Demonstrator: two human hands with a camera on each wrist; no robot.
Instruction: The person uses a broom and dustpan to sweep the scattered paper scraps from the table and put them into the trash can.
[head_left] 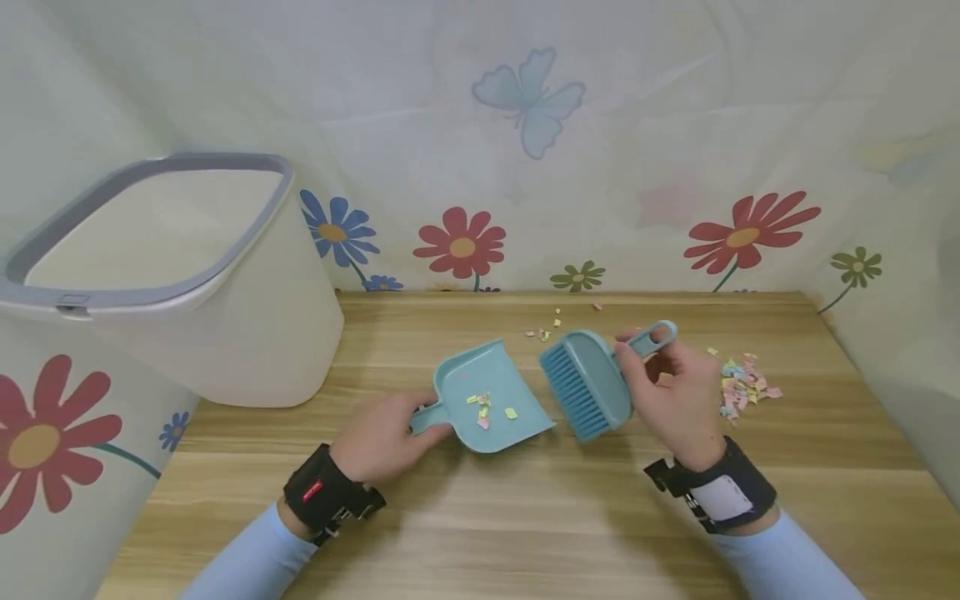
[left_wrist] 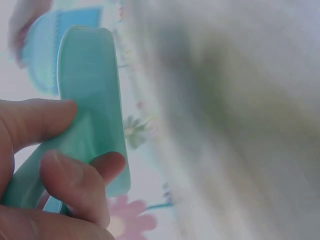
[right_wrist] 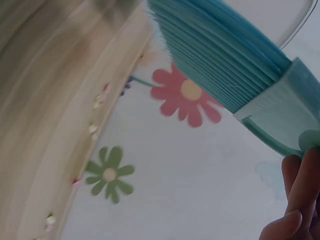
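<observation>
My left hand point(head_left: 386, 437) grips the handle of a light blue dustpan point(head_left: 517, 387), its mouth facing right. A few yellow and pink paper scraps point(head_left: 483, 411) lie in the pan. In the left wrist view, fingers curl round the handle of the dustpan point(left_wrist: 92, 75), seen from behind. My right hand point(head_left: 678, 400) holds a matching hand brush point(head_left: 600, 375) by its handle, bristles toward the dustpan with a gap between them. The brush point(right_wrist: 220, 55) fills the upper right of the right wrist view. A pile of coloured paper scraps point(head_left: 742, 387) lies right of my right hand.
A tall white bin point(head_left: 262, 333) with a grey rim stands at the left. More scraps point(head_left: 543, 334) are scattered near the back edge of the wooden table point(head_left: 525, 533). A flower-printed cloth point(head_left: 615, 167) hangs behind and at both sides.
</observation>
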